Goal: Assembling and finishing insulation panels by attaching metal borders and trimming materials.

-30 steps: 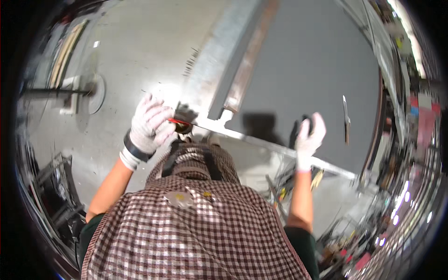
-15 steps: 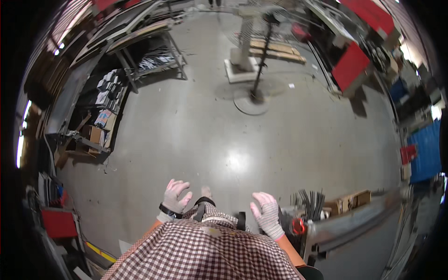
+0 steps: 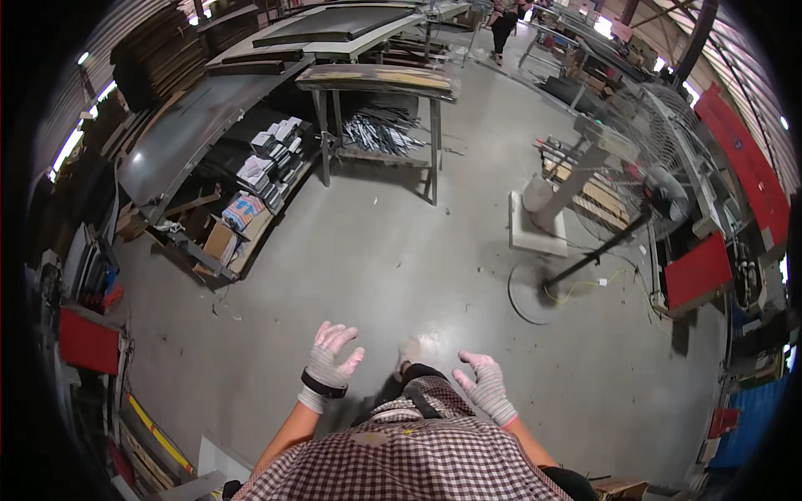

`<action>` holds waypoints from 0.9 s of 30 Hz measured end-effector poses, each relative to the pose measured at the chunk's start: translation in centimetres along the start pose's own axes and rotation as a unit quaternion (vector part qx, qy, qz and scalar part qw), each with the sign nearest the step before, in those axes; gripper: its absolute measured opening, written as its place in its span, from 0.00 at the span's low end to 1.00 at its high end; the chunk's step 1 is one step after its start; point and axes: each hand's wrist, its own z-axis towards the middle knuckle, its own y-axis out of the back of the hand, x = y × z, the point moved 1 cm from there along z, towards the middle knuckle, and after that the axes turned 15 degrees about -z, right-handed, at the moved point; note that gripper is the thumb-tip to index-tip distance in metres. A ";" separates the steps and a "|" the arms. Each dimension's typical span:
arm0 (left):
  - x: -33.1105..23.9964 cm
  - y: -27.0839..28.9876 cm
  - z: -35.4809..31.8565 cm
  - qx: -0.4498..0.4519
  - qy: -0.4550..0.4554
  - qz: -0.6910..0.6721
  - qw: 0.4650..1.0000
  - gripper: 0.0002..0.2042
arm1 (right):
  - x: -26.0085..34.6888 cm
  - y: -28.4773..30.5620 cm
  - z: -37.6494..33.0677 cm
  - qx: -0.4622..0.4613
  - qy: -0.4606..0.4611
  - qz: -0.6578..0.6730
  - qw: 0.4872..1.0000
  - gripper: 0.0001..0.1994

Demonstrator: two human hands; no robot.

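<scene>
My left hand point(image 3: 328, 361) wears a striped grey glove with pink fingers, and a dark band circles its wrist. Its fingers are apart and nothing is in them. My right hand point(image 3: 487, 387), gloved the same way, is held out on the other side of my body, fingers spread and without any object. Both hands hang in the air over the grey floor point(image 3: 376, 267), in front of a checked garment point(image 3: 401, 459). One shoe point(image 3: 409, 349) shows between them. Neither hand touches anything.
Ahead stands a work table point(image 3: 376, 79) with metal strips point(image 3: 380, 132) beneath. A low shelf point(image 3: 251, 242) with stacked parts is at left. To the right are a pedestal fan point(image 3: 664, 196), its round base point(image 3: 532, 292) and a yellow cord point(image 3: 576, 288). A person point(image 3: 503, 29) stands far off.
The view has swung to the right-hand side of the scene dropping lower and the table shifting right. The bench by my right hand has left view. Both hands stay apart and bare of objects.
</scene>
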 end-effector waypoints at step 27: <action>57.9 24.3 73.5 -0.128 0.193 0.020 0.973 0.31 | -6.7 -25.0 108.2 -0.057 -0.475 0.649 0.591 0.48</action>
